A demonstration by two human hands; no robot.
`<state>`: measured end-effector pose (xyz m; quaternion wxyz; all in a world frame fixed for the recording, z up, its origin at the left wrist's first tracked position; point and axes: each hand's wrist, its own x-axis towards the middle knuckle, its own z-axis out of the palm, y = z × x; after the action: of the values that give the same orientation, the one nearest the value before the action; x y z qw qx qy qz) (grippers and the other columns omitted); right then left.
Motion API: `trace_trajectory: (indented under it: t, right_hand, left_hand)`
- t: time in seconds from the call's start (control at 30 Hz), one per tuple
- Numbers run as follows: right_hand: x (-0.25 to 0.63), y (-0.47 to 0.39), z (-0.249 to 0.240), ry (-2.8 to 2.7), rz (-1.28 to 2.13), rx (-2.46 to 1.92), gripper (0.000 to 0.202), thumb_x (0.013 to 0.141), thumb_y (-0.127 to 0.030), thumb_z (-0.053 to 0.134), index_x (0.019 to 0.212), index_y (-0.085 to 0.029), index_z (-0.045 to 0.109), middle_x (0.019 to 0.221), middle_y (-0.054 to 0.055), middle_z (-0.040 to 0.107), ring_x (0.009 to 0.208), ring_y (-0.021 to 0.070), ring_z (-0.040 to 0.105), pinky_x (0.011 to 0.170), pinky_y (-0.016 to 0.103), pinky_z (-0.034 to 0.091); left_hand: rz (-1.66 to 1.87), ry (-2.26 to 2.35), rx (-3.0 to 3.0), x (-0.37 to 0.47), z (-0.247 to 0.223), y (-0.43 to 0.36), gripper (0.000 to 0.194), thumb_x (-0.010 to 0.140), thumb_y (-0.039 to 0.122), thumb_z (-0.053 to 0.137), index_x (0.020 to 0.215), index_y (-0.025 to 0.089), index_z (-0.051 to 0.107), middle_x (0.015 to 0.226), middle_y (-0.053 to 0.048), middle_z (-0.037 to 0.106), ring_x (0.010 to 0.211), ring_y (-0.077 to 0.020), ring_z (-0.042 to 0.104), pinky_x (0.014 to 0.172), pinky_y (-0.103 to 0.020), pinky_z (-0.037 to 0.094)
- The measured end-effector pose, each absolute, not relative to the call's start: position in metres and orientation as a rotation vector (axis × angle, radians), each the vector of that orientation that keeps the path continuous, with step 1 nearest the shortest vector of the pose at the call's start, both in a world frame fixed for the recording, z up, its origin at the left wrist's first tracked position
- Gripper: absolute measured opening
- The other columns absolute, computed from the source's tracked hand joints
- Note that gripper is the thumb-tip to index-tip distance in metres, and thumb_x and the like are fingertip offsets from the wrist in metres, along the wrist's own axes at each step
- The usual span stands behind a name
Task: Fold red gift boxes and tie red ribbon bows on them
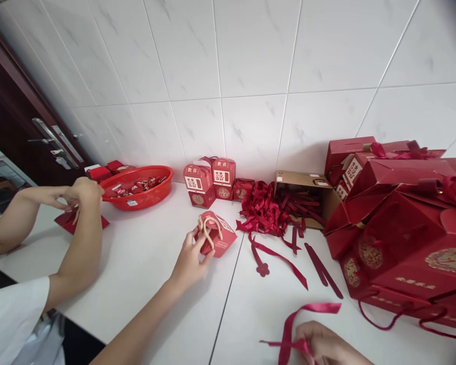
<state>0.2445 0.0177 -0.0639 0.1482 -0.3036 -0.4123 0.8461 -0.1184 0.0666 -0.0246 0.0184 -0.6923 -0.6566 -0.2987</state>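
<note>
My left hand [192, 261] grips a small red gift box [222, 243] with a twisted cord handle; the box tilts on the white table. Near the lower edge, my right hand [319, 342] pinches a dark red ribbon [288, 329], its ends sticking out to the left and up. Between and behind my hands lie a loose ribbon [285, 258], a strip with a flower-shaped end [262, 268] and a pair of flat strips [321, 268]. Farther back is a heap of ribbons [264, 208].
Large red gift boxes [414, 243] crowd the right. An open carton [329, 203] of strips and small red boxes [199, 185] stand by the wall. A red basket [152, 195] holds wrapped pieces. At left, another person's hands [79, 195] work over a red item [66, 220].
</note>
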Motion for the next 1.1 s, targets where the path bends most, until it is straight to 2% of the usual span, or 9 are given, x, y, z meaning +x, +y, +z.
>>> trace_trajectory:
  t: [0.13,0.33,0.43,0.5,0.63,0.77,0.87,0.97,1.1]
  right_hand:
    - [0.242,0.017,-0.069,-0.9,2.373,-0.693,0.012,0.069,-0.025,0.057,0.063,-0.016,0.052,0.049,-0.005,0.042,0.042,0.0048,0.021,0.046,0.021,0.023]
    - [0.262,0.016,-0.042,-0.925,2.034,-0.586,0.04,0.089,-0.045,0.057,0.059,-0.019,0.051,0.041,-0.008,0.023,0.042,0.007,0.016,0.048,0.024,0.024]
    - [0.284,0.012,-0.02,-1.012,1.743,-0.596,0.032,0.092,-0.042,0.055,0.068,-0.022,0.059,0.035,-0.01,0.013,0.039,0.0072,0.011,0.047,0.025,0.021]
    - [0.297,0.009,-0.005,-1.072,1.577,-0.647,0.019,0.09,-0.04,0.059,0.079,-0.025,0.062,0.036,-0.009,0.023,0.038,0.008,0.019,0.048,0.026,0.025]
    - [0.306,0.006,0.02,-1.268,1.364,-0.821,0.021,0.085,-0.043,0.066,0.077,-0.023,0.065,0.065,0.003,0.056,0.061,0.0158,0.05,0.059,0.031,0.04]
    - [0.297,0.011,0.024,-1.405,1.385,-1.016,0.033,0.088,-0.048,0.061,0.073,-0.018,0.063,0.067,0.004,0.056,0.064,0.0167,0.05,0.059,0.031,0.04]
    - [0.285,0.015,0.018,-1.463,1.368,-1.121,0.038,0.087,-0.051,0.061,0.069,-0.017,0.06,0.064,0.003,0.056,0.063,0.015,0.049,0.061,0.029,0.039]
    - [0.272,0.019,0.019,-1.542,1.32,-1.186,0.041,0.086,-0.053,0.061,0.067,-0.017,0.056,0.062,0.0,0.053,0.059,0.0113,0.044,0.056,0.025,0.034]
    - [0.255,0.025,0.037,-1.677,1.201,-1.154,0.044,0.084,-0.055,0.061,0.064,-0.017,0.052,0.059,-0.003,0.046,0.055,0.0089,0.037,0.051,0.023,0.03]
  left_hand:
    - [-0.936,-1.982,-2.385,-0.102,-0.015,0.0,0.058,0.093,0.02,0.049,0.148,0.032,0.036,0.146,-0.012,0.037,0.139,-0.0301,0.039,0.111,-0.046,0.041]
    - [-0.624,-1.691,-2.92,-0.066,0.003,-0.029,0.073,0.09,0.001,0.033,0.148,0.044,0.029,0.163,0.0,0.008,0.149,-0.0311,0.019,0.112,-0.05,0.039]
    - [-0.761,-1.454,-2.865,-0.05,-0.002,-0.033,0.08,0.085,-0.003,0.035,0.143,0.051,0.036,0.164,0.008,0.0,0.149,-0.0375,0.012,0.108,-0.059,0.039]
    - [-0.884,-1.314,-2.839,-0.044,-0.005,-0.037,0.074,0.083,-0.001,0.04,0.136,0.052,0.047,0.163,0.01,0.005,0.148,-0.0392,0.014,0.108,-0.062,0.038]
    - [-1.216,-1.462,-2.669,-0.044,-0.001,-0.034,0.035,0.086,0.013,0.051,0.11,0.033,0.068,0.151,-0.002,0.037,0.142,-0.0347,0.032,0.111,-0.056,0.038]
    - [-1.282,-1.726,-2.593,-0.045,0.006,-0.021,0.028,0.094,0.031,0.049,0.113,0.029,0.069,0.143,-0.007,0.048,0.134,-0.03,0.044,0.108,-0.048,0.044]
    - [-1.127,-1.835,-2.645,-0.04,0.012,-0.006,0.038,0.096,0.041,0.044,0.13,0.034,0.06,0.15,-0.005,0.041,0.142,-0.0307,0.034,0.114,-0.052,0.034]
    - [-1.161,-2.085,-2.631,-0.034,0.017,0.015,0.053,0.098,0.049,0.036,0.149,0.036,0.034,0.156,-0.005,0.034,0.146,-0.0287,0.025,0.116,-0.051,0.029]
    - [-1.331,-2.367,-2.741,-0.026,0.019,0.045,0.059,0.097,0.053,0.032,0.152,0.031,0.025,0.142,-0.007,0.053,0.129,-0.0241,0.052,0.101,-0.036,0.047]
